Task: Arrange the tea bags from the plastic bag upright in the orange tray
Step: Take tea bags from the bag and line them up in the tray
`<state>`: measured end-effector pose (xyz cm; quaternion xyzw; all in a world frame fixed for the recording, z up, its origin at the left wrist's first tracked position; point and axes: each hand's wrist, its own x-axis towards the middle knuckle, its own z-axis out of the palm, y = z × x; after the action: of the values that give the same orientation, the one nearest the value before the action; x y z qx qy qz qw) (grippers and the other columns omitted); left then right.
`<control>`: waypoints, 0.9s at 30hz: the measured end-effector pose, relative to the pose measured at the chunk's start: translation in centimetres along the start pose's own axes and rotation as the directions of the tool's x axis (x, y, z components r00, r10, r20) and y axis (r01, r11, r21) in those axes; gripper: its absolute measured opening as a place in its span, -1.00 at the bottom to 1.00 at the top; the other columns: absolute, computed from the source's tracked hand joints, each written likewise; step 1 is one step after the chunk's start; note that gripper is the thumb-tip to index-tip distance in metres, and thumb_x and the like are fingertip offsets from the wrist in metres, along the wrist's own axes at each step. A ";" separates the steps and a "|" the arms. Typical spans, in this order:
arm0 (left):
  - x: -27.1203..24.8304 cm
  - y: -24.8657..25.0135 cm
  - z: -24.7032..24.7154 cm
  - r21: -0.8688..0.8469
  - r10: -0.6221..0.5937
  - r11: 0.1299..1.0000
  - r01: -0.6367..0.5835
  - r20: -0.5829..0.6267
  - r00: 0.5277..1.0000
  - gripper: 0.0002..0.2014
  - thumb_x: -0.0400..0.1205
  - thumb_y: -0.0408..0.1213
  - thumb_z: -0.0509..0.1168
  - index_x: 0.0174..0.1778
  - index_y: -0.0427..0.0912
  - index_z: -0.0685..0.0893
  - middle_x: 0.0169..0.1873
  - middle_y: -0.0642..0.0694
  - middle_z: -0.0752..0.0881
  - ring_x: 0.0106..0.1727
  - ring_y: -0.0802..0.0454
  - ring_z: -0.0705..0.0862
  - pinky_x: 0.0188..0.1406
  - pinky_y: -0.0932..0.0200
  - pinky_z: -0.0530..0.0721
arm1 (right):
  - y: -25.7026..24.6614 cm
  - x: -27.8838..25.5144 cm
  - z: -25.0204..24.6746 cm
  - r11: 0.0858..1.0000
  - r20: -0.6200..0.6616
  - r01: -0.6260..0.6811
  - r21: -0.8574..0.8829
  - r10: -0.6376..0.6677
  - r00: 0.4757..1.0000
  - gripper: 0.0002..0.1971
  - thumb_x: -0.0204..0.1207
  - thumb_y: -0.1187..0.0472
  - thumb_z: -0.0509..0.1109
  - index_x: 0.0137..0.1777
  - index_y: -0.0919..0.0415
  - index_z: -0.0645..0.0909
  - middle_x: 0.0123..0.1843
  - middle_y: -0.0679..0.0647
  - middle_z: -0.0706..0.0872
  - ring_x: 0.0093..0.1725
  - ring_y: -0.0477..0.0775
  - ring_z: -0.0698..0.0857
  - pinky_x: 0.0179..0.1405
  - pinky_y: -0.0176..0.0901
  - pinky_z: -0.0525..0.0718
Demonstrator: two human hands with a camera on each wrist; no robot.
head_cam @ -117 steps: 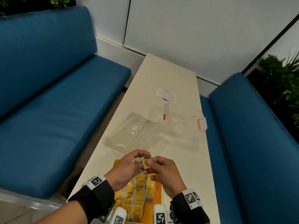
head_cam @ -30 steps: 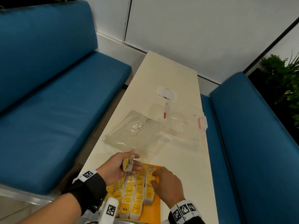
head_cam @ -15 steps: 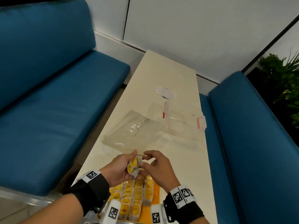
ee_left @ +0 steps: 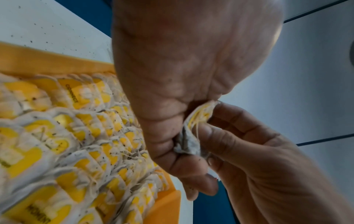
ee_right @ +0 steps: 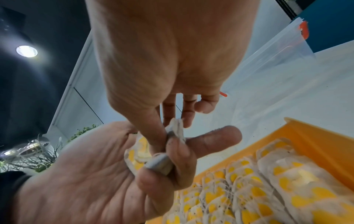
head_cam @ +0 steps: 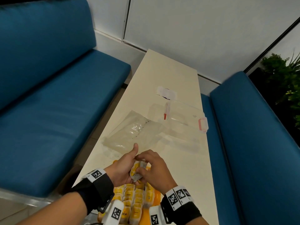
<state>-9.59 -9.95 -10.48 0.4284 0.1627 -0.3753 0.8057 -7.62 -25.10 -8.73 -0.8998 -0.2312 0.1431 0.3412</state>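
The long white table (head_cam: 170, 75) runs from the bottom centre of the head view up to the wall, between 2 blue benches (head_cam: 53, 101). At mid-frame the clear plastic bag (head_cam: 129, 132) lies flat and looks empty, though glare makes that hard to confirm. Just right of it sits a clear lid (head_cam: 183, 117) with red clips.

The orange tray (head_cam: 157, 196) is at the bottom centre, largely hidden by the wrists. It holds close-packed rows of tea bags (head_cam: 136, 202) standing on edge, with a bare orange strip along its right side.

1 s ago the right hand lay down on the rows while the left held a small bundle apart. Now both hands meet above the tray's far end. The left hand (head_cam: 121, 169) curls round the bundle of tea bags (head_cam: 137, 172), thumb raised and free. The right hand (head_cam: 155, 169) pinches 1 bag at the bundle's top edge between thumb and fingertips. That reads as peeling off the next bag for the rows, so the task looks close to done, with only this handful left.

Legible print: "TEA" on a front tag at the bottom of the head view, and "CONNECT" on a tag in the upper left of the left wrist view.
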 end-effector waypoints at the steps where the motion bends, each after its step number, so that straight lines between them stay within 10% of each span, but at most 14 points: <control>1: 0.0 0.0 -0.2 0.009 0.002 1.000 -0.002 0.007 1.000 -0.07 0.61 0.51 -0.19 0.30 -0.27 0.67 -0.34 -0.24 0.69 -0.37 -0.15 0.69 -0.51 0.10 0.62 | 0.0 0.1 0.0 1.000 -0.028 -0.003 0.010 0.003 1.000 -0.72 0.36 0.23 0.52 0.07 -0.05 0.73 0.00 -0.23 0.63 0.10 -0.23 0.55 0.07 -0.51 0.45; 5: -0.1 0.1 -1.3 0.045 0.074 0.996 -0.074 0.019 0.997 -0.19 0.69 0.42 -0.07 0.42 -0.21 0.66 -0.17 -0.19 0.79 -0.26 -0.14 0.68 -0.40 0.09 0.54 | 0.2 0.6 -0.3 0.986 -0.144 -0.062 0.156 0.085 0.986 -0.88 0.37 0.22 0.55 -0.22 -0.02 0.67 -0.20 -0.11 0.70 -0.12 -0.13 0.65 -0.13 -0.43 0.54; 11: -0.6 0.4 -2.5 0.452 0.439 0.808 -0.378 -0.034 0.898 -0.73 0.58 -0.06 0.54 0.18 0.00 0.83 0.04 -0.15 0.84 -0.18 0.06 0.74 -0.20 0.12 0.61 | 0.5 1.4 -1.6 0.820 -0.129 -0.148 0.553 0.260 0.957 -0.73 0.39 0.47 0.55 -0.01 0.12 0.74 -0.17 0.28 0.71 -0.18 0.13 0.73 -0.14 -0.07 0.77; 17: 0.0 1.4 -2.1 0.692 0.624 0.618 -0.373 -0.143 0.768 -0.91 0.51 -0.09 0.60 -0.18 0.00 0.88 -0.21 0.05 0.86 -0.28 0.25 0.72 -0.16 0.24 0.65 | 0.1 2.3 -2.8 0.912 -0.188 -0.159 0.379 0.244 0.951 -0.90 0.43 0.33 0.58 -0.18 0.12 0.75 -0.22 0.03 0.81 -0.21 -0.06 0.73 -0.14 -0.29 0.68; 27: -0.2 1.8 -3.8 0.763 0.601 0.586 -0.273 -0.183 0.778 -0.65 0.42 -0.08 0.67 0.09 0.19 0.79 -0.08 0.17 0.84 -0.07 0.41 0.73 0.01 0.30 0.56 | 0.1 1.6 -4.7 0.973 -0.019 -0.222 -0.065 0.221 0.975 -0.86 0.38 0.23 0.59 -0.31 -0.03 0.76 -0.19 -0.07 0.76 -0.26 -0.19 0.66 -0.15 -0.27 0.63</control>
<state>-8.17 -6.15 -11.58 0.7973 0.0651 -0.0888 0.5934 -4.28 -26.87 -5.54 -0.9317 -0.1321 0.1674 0.2940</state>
